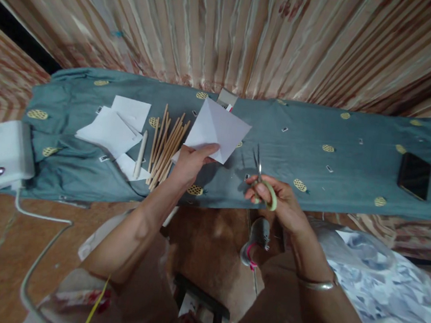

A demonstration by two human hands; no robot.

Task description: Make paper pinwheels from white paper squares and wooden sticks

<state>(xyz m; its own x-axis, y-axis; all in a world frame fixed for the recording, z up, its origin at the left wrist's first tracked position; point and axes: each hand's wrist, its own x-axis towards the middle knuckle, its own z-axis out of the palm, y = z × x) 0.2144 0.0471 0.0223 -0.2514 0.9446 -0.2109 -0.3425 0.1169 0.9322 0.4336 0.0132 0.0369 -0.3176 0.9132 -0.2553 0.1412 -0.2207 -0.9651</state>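
My left hand (196, 162) pinches a creased white sheet of paper (219, 128) by its lower edge, thumb on top, above the cloth. To the right, my right hand (269, 193) has its fingers in the pale green handles of a pair of scissors (258, 173). The scissors' blades point away from me, slightly parted, and stand apart from the paper. Left of my left hand lie several thin wooden sticks (168, 149) in a loose bunch. A white stick-like tube (140, 154) and several white paper pieces (109, 130) lie further left.
A teal cloth with pineapple prints (303, 135) covers the long narrow table. A white box with a cable (6, 155) stands at the left end; a dark phone (414, 176) lies at the right. Clear plastic bags of white pieces (387, 287) sit at lower right. Curtains (229, 34) hang behind.
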